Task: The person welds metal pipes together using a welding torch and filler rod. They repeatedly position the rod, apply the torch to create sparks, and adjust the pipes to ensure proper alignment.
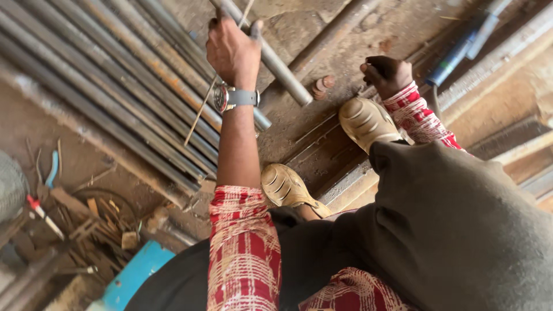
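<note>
The left hand (232, 50), at about eleven o'clock in the head view, has its fingers wrapped around a grey steel pipe (282, 69) that runs diagonally from twelve o'clock down toward the centre; a thin welding rod (203, 109) also slants down from this hand toward nine o'clock. A wristwatch (226, 98) sits on that wrist. The right hand (387, 74), at one o'clock, is curled into a loose fist low on the ground beside flat steel bars (495, 57); whether its fingers grip anything I cannot tell.

The pipe looks stiff, smooth and fairly heavy for its length, likely to swing or roll if held only at one end. The hand holds it a little way in from the upper end; a hold nearer the middle would balance it better. Its bare metal may be slippery with dust.

Around it: a stack of long rusty pipes (109, 75) lies from ten to eight o'clock, just beside the held pipe. Another pipe (334, 31) crosses near twelve o'clock. Two tan shoes (363, 121) rest on a steel frame (322, 155) near the centre, close under the pipe's lower end. A blue-handled tool (461, 52) lies at two o'clock, and scrap offcuts (92, 219) litter the dirt floor (52, 132) at eight o'clock. The stacked pipes and the person's own feet crowd any swing of the pipe.
</note>
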